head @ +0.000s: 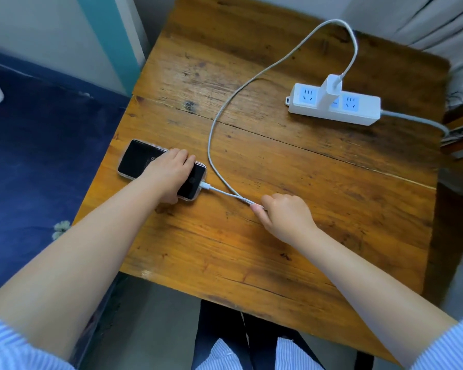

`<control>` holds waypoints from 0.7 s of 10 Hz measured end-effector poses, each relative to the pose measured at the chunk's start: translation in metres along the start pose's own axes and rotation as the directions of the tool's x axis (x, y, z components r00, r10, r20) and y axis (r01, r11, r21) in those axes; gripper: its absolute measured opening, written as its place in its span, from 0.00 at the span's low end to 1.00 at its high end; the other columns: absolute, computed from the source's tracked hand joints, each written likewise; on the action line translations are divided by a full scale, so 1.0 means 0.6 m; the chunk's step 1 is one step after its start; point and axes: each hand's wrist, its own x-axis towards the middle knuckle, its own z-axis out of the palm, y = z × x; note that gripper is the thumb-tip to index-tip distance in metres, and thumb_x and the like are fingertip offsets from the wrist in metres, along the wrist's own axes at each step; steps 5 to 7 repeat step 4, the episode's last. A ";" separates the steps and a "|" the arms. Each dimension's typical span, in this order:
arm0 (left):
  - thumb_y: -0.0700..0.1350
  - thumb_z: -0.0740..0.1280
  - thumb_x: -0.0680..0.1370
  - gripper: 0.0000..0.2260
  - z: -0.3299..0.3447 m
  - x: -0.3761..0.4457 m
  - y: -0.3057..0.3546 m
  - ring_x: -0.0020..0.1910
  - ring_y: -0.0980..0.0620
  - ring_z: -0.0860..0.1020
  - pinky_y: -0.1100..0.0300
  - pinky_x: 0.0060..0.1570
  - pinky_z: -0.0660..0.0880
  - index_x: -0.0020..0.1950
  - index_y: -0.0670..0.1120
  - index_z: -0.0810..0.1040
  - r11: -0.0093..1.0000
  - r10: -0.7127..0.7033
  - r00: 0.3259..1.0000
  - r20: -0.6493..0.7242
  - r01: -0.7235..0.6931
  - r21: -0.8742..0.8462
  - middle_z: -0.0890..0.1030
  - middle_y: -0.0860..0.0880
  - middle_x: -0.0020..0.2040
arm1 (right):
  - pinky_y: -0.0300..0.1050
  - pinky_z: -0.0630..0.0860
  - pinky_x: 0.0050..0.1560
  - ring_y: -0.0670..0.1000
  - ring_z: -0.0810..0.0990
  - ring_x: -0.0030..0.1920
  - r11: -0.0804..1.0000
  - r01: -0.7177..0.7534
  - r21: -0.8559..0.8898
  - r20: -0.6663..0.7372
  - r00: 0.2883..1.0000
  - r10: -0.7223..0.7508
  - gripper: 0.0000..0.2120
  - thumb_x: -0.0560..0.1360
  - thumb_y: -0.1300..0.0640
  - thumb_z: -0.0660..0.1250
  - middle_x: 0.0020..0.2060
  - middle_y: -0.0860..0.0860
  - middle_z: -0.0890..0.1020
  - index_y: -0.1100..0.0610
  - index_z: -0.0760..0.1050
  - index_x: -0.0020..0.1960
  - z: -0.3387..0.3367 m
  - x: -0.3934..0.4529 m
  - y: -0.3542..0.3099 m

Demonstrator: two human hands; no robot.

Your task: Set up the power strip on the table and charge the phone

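A black phone (137, 158) in a clear case lies flat near the left edge of the wooden table (305, 182). My left hand (169, 174) grips it across the middle. A white cable (251, 84) is plugged into the phone's right end and loops across the table to a white charger (330, 90). The charger stands in the middle socket of a white power strip (358, 110) at the far right. My right hand (284, 214) pinches the doubled cable a short way from the phone.
The strip's grey cord (417, 120) runs off the right table edge. A dark blue bed cover (38, 145) lies left of the table. Light curtains (439, 25) hang at the back right. My knees show below the near table edge.
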 end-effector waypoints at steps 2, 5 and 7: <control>0.59 0.63 0.74 0.40 0.027 -0.024 0.011 0.76 0.47 0.48 0.54 0.75 0.48 0.74 0.40 0.47 0.974 -0.011 0.994 -0.113 -0.015 -0.226 0.51 0.43 0.77 | 0.52 0.72 0.47 0.59 0.77 0.48 0.986 0.005 0.169 -0.105 0.994 0.013 0.19 0.75 0.46 0.60 0.45 0.58 0.81 0.61 0.75 0.53 -0.009 0.017 0.014; 0.50 0.53 0.80 0.27 0.062 -0.020 0.063 0.76 0.47 0.45 0.53 0.74 0.45 0.74 0.38 0.48 0.877 -0.199 0.954 -0.226 0.070 -0.475 0.49 0.41 0.77 | 0.52 0.69 0.55 0.58 0.75 0.53 0.963 0.007 0.269 -0.080 0.997 0.015 0.15 0.75 0.51 0.61 0.49 0.58 0.80 0.60 0.74 0.56 -0.016 0.024 0.026; 0.50 0.53 0.80 0.27 0.062 -0.020 0.063 0.76 0.47 0.45 0.53 0.74 0.45 0.74 0.38 0.48 0.877 -0.199 0.954 -0.226 0.070 -0.475 0.49 0.41 0.77 | 0.52 0.69 0.55 0.58 0.75 0.53 0.963 0.007 0.269 -0.080 0.997 0.015 0.15 0.75 0.51 0.61 0.49 0.58 0.80 0.60 0.74 0.56 -0.016 0.024 0.026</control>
